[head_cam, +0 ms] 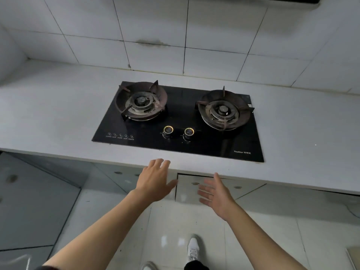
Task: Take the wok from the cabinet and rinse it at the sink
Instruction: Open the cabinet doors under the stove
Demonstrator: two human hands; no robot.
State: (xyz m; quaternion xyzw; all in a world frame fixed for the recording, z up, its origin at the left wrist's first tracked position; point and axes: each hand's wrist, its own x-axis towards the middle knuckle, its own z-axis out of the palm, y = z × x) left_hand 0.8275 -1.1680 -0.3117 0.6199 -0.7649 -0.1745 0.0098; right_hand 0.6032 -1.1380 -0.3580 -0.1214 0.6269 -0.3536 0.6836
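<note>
- At the far left we see the lower cabinets [39, 191], their pale glossy fronts running under the white counter [58, 114]; the doors there look shut.
- The wok is nowhere in our view, so we cannot say where it lies; the sink is out of the frame as well.
- Our left hand [153, 180] reaches forward, back of the hand up, with its fingers spread apart and gripping nothing. Its fingertips overlap the counter's front edge in the picture, though we cannot tell whether they touch it.
- Set into the counter above the hands is a black glass gas hob [179, 137] with 2 burners [141, 101], each ringed by a rusty pan support. Nothing stands on either burner.
- Near the hob's front edge sit 2 control knobs [168, 131] with brass-coloured rims, side by side between the burners.
- Just right of the left hand's thumb is a cabinet door [187, 190] below the counter, pale and reflective. A dark line runs along its top and left edge, so it may be slightly ajar.
- Our right hand [216, 193] is held in front of that door, palm turned leftward, fingers apart and empty.
- Below, on the tiled floor [263, 240], we see a white shoe [193, 248].
- White wall tiles [214, 36] rise behind the counter.
</note>
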